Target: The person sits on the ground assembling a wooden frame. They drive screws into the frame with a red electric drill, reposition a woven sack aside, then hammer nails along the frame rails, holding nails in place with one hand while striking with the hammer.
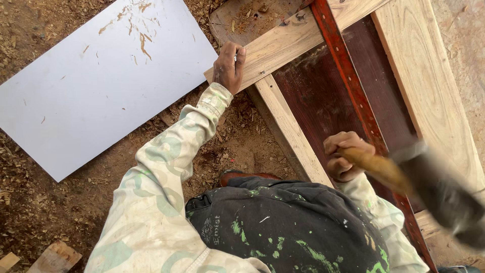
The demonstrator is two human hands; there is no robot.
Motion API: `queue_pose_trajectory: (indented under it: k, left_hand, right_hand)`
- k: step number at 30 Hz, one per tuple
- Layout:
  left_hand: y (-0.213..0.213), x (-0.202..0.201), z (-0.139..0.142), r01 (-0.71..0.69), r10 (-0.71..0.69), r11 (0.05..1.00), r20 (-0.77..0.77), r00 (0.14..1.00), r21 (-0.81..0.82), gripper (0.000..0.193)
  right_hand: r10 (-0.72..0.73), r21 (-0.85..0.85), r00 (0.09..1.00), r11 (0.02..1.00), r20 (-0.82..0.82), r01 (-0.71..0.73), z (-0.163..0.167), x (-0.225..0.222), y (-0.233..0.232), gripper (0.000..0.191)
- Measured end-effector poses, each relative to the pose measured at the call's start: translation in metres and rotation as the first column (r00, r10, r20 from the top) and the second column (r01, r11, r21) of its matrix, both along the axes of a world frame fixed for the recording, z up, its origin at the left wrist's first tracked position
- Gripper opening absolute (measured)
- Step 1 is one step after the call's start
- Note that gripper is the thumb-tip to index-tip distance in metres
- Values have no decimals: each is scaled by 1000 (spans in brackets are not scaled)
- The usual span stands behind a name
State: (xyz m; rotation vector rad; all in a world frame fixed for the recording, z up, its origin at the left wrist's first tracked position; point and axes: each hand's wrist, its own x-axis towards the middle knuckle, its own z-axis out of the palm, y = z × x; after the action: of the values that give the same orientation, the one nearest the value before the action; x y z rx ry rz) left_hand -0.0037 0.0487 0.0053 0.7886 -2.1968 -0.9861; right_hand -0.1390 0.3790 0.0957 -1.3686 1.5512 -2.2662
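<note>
Blurred hammer (429, 189), lower right: right hand (343, 156), fingers wrapped tight round its wooden handle. Left hand (228, 68), upper centre: fingers pinched narrow on one small nail (235, 57), against pale plank (288, 43). One white board (96, 86), upper left.

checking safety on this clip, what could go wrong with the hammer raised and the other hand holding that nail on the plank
1. The left hand pinches a small nail on the pale plank; a stray blow from the hammer could hit the fingers.
2. The hammer is blurred and raised in the right hand close to the camera, so a wide swing might glance off.
3. The plank rests loosely across the wooden frame and may shift when struck.
</note>
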Motion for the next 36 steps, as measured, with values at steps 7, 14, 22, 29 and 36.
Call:
queue_pose_trajectory:
  k: [7, 14, 22, 29, 36]
  left_hand:
    - [-3, -6, -9, 11, -12, 1000, -41, 999, -27, 33]
    - [-1, -2, -10, 6, -7, 999, -22, 1000, -48, 34]
    - [-1, -1, -3, 63, -64, 998, 49, 997, 30, 40]
    - [1, 1, 5, 87, -87, 996, 12, 996, -21, 31]
    - [-3, 1, -2, 108, -107, 993, -14, 994, 54, 21]
  right_hand:
    - [49, 939, 992, 332, -117, 94, -4, 12, 1, 36]
    - [134, 931, 970, 333, -202, 148, -3, 10, -1, 37]
    - [90, 909, 982, 398, -168, 119, 30, -14, -6, 42]
    - [-9, 891, 992, 440, 128, -111, 64, -18, -9, 42]
    - [92, 613, 965, 756, 247, -229, 66, -25, -2, 49]
